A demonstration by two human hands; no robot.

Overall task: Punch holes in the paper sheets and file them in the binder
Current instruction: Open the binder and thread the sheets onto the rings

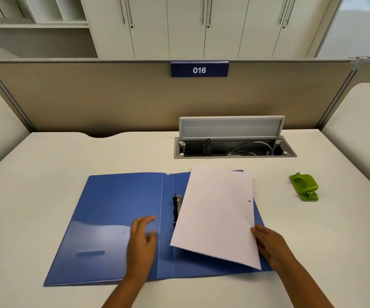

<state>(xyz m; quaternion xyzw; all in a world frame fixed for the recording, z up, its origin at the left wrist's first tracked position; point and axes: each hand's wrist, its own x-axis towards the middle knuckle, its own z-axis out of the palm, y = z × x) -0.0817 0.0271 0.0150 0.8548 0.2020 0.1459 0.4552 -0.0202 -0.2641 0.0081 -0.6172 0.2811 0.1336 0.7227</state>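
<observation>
- The blue binder (117, 218) lies open and flat on the white desk (313, 241) right in front of you; take it as your landmark.
- Its metal ring clip (177, 207) stands along the spine, partly hidden behind the paper.
- Your right hand (270, 245) is at the binder's right edge and pinches the white paper sheets (217, 212) at their right edge, near the lower corner, thumb on top and fingers curled underneath.
- The sheets hang tilted over the binder's right half, with the near edge lifted off the cover and the far corner reaching past the binder's back edge.
- One punched hole (249, 201) shows near the right edge of the sheets; from this view you cannot tell whether there is a second.
- Your left hand (142, 236) hovers over the binder's left cover just beside the spine, fingers relaxed and slightly apart, gripping nothing; it is blurred, so you cannot tell whether it touches the cover.
- The green hole punch (304, 186) sits on the desk well to the right of the binder.
- Behind the binder, a cable box (235, 147) set into the desk has its lid up, with cables inside.
- Farther back, a blue sign (199, 70) reading 016 hangs on the partition.
</observation>
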